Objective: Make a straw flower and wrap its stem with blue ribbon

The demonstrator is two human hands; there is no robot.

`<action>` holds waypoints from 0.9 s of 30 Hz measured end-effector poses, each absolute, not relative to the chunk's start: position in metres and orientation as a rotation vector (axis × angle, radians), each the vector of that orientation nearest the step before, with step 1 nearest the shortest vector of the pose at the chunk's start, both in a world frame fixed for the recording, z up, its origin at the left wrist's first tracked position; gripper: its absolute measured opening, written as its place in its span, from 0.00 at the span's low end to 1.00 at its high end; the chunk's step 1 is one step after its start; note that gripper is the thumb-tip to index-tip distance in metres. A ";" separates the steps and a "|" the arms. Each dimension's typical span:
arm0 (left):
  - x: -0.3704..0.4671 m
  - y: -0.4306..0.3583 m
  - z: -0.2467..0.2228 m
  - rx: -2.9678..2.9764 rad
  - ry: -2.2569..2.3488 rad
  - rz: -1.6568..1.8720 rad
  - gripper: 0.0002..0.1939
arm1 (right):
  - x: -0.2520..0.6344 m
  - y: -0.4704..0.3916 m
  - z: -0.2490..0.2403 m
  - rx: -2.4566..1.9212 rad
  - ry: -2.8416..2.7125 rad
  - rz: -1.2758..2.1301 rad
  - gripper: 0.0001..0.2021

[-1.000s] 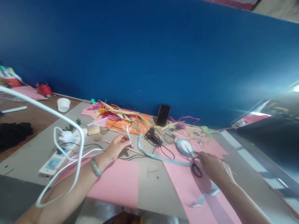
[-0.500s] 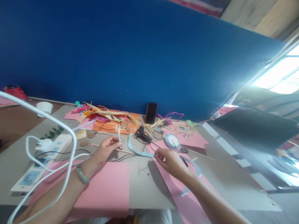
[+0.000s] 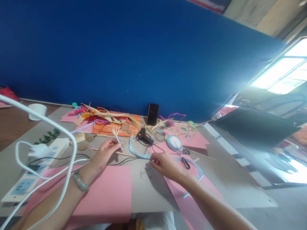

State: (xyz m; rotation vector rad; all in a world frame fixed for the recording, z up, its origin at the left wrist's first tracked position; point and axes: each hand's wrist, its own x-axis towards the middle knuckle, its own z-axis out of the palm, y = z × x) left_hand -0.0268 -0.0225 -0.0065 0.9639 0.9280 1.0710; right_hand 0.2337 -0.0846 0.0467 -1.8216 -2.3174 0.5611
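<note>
My left hand (image 3: 107, 151) pinches a small bundle of pale frayed strands (image 3: 116, 132) with a light blue strip along its lower part. The strands fan out above the fingertips. My right hand (image 3: 165, 164) is closed on a light blue ribbon (image 3: 132, 147), which curls up to the left and stands on the table between the hands. To the right of that hand lie a ribbon roll (image 3: 174, 142) and black-handled scissors (image 3: 185, 163). A thin wooden stick (image 3: 124, 154) lies just beyond the left fingers. Behind the ribbon rests a black glue gun (image 3: 144, 136).
A white power strip (image 3: 14, 193) and a looping white cable (image 3: 72, 150) occupy the left. Pink paper sheets (image 3: 107, 195) lie in front. Along the blue partition (image 3: 144, 57) stand a phone (image 3: 153, 114) and heaped straw-like strips (image 3: 112, 115). A white cup (image 3: 37, 111) is far left.
My right hand has come slightly closer to my left, still on the ribbon. More of the scissors shows. The whole view has shifted a little; my left hand keeps its pinch on the bundle.
</note>
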 end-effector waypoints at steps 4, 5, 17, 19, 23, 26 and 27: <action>-0.026 -0.021 -0.009 0.978 0.917 1.087 0.13 | 0.223 -0.095 0.044 -1.783 -2.324 0.620 0.07; -0.026 -0.021 -0.009 0.978 0.928 1.085 0.14 | 0.221 -0.097 0.044 -1.775 -2.336 0.633 0.07; -0.032 -0.017 -0.022 1.008 0.995 1.052 0.18 | 0.217 -0.113 0.047 -1.762 -2.441 0.592 0.06; -0.031 -0.018 -0.021 0.987 1.006 1.054 0.19 | 0.220 -0.112 0.047 -1.761 -2.425 0.608 0.06; -0.029 -0.020 -0.014 0.938 0.971 1.060 0.19 | 0.230 -0.103 0.048 -1.800 -2.359 0.584 0.06; -0.029 -0.021 -0.012 0.911 0.932 1.048 0.18 | 0.237 -0.095 0.049 -1.869 -2.310 0.536 0.07; -0.029 -0.020 -0.012 0.905 0.925 1.047 0.18 | 0.239 -0.092 0.049 -1.894 -2.304 0.519 0.07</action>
